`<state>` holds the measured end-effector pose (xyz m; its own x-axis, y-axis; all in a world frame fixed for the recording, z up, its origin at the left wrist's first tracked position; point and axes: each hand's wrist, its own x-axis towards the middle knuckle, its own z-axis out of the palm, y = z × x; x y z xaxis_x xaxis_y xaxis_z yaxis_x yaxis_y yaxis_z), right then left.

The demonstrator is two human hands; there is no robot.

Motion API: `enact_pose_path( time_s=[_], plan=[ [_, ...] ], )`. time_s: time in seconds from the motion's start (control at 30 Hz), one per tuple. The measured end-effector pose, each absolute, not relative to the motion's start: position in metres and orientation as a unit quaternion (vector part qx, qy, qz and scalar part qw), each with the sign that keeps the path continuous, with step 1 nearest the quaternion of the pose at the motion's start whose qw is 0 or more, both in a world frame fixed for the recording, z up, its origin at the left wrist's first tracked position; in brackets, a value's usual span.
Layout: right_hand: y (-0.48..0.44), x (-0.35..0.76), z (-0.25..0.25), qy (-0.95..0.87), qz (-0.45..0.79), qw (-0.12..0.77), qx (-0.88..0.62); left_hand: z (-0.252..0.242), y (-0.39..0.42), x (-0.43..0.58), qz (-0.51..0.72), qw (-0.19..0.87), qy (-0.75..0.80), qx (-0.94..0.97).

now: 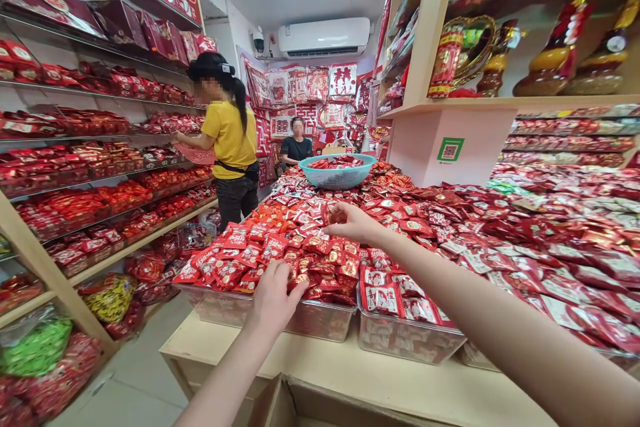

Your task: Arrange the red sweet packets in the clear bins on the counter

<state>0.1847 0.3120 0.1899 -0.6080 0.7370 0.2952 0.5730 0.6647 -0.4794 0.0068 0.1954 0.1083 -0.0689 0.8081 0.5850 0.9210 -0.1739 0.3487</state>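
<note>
My left hand (274,299) reaches into a clear plastic bin (320,320) heaped with small red candy packets (280,247), fingers closed around a few of them at the bin's near edge. My right hand (350,220) hovers farther back over the pile, fingertips pinched on a small red packet. A teal plastic basket (338,170) holding some red packets sits on top of the heap beyond my right hand.
Red packets cover the whole counter (550,240) to the right. Shelves (90,173) of red goods line the left wall. A person in a yellow shirt (227,140) stands at them; another person in black (296,147) sits behind. A cardboard box (300,407) lies below.
</note>
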Motion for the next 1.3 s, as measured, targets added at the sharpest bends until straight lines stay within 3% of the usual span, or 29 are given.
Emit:
enact_pose_path(
  time_s=[0.37,0.57,0.8,1.0,1.3],
  plan=[
    [0.295,0.2,0.169,-0.906,0.039,0.047,-0.42,0.103,0.2,0.015,-0.413,0.109,-0.643,-0.636],
    [0.295,0.205,0.168,-0.91,0.0,0.037,-0.413,0.102,0.193,0.014,-0.449,0.12,-0.616,-0.636],
    [0.296,0.186,0.183,-0.921,-0.076,0.087,-0.373,0.087,0.164,-0.002,-0.48,0.143,-0.597,-0.627],
    [0.281,0.116,0.179,-0.96,-0.124,0.045,-0.248,0.079,0.165,-0.007,-0.46,0.126,-0.601,-0.642],
    [0.284,0.089,0.176,-0.962,-0.181,-0.011,-0.205,0.082,0.163,-0.008,-0.455,0.1,-0.613,-0.638]
  ],
)
